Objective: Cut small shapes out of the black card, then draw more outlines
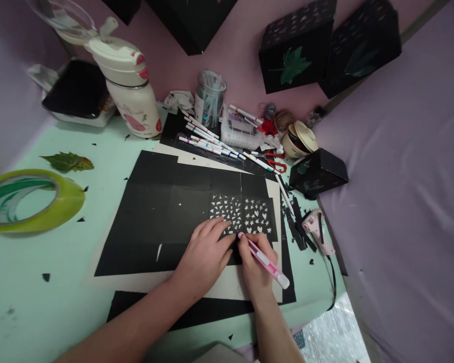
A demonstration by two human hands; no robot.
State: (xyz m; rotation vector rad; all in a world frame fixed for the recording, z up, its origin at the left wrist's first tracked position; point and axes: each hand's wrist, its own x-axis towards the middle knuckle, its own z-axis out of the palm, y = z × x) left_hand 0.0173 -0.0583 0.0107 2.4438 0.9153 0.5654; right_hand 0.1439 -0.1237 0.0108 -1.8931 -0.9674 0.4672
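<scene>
1. Held a pink knife (265, 260) in the right hand (254, 275), fingers closed narrowly on the barrel as with a pen, tip toward ten o'clock, tail toward four; probably for close control of the point.
2. Laid the left hand (204, 247) flat on the black card (155, 201), fingers slightly spread and gripping nothing, thumb near the knife's tip; likely to brace the card against slipping.
3. Found the card in mid-counter (60, 272), over a white sheet (227, 282) and a lower black sheet (130, 303); perhaps layered to shield the counter.
4. Noted white triangles (230, 206) toward three o'clock on the card, then stars and hearts (256, 214) farther out, seemingly cut through. Could not tell the blade's contact with the card.
5. Saw, around the card, tape (70, 201) at nine o'clock, a leaf (66, 161) at ten, a bottle (132, 108) at eleven, a jar (212, 118) at twelve and a glue gun (326, 243) at three.
6. Spotted looping script on the bottle and small lettering on the beige pot (293, 148) at two o'clock. Could not read either, nor make out any brand.
</scene>
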